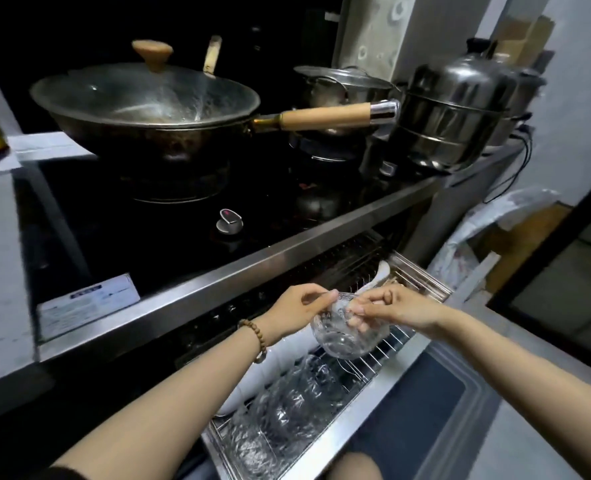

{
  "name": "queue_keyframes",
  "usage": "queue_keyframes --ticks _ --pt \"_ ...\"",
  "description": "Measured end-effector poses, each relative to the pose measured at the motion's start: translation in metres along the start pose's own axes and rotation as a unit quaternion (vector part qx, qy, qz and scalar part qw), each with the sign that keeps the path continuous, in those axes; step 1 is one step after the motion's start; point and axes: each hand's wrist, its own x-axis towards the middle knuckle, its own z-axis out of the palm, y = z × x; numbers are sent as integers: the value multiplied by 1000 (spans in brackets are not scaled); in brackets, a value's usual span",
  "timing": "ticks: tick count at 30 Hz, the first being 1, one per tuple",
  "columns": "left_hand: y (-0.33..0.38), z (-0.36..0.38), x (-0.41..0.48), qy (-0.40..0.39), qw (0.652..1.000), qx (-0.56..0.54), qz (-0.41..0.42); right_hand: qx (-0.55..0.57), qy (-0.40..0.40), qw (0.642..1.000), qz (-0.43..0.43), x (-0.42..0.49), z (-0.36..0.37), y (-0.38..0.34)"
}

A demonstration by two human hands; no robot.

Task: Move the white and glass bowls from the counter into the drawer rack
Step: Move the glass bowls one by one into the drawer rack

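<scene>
A clear glass bowl [347,336] hangs tilted on its side above the pulled-out drawer rack [384,362]. My left hand [299,308] pinches its rim from the left, and my right hand [391,308] pinches the rim from the right with fingers inside the bowl. Below it, several glass bowls [287,407] stand on edge in a row in the rack. Behind that row, white bowls [270,372] are lined up, partly hidden by my left forearm.
Above the drawer runs the steel counter edge [252,268] with a black hob, a lidded wok [148,109] whose handle points right, a pot and a steel steamer [460,112]. A white spoon [379,273] lies at the rack's far end. A bagged box stands on the floor at right.
</scene>
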Motion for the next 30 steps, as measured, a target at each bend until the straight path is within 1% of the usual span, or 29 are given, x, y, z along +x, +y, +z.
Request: queue_keyframes --ticks 3,5,7,10,14,19,23,27,30 --pt "-30 14 14 30 998 -16 -45 17 42 998 53 18 -3 28" --pt "-52 21 17 34 996 14 -86 24 74 992 96 30 -6 44" --pt "-75 26 17 11 990 87 -107 38 103 984 143 43 -10 57" --pt "-105 34 16 -4 970 222 -100 53 138 967 208 64 -13 74" --pt "-133 46 15 -66 947 293 -117 36 133 953 270 86 -9 90" --pt "-155 52 19 -87 929 339 -120 20 134 936 325 107 -4 108" --pt "-166 57 21 -110 916 360 -136 11 76 923 377 122 -1 122" --pt "-172 59 21 -115 908 382 -131 -9 73 917 391 130 6 129" --pt "-174 60 21 -111 907 384 -128 -3 85 915 395 133 11 134"
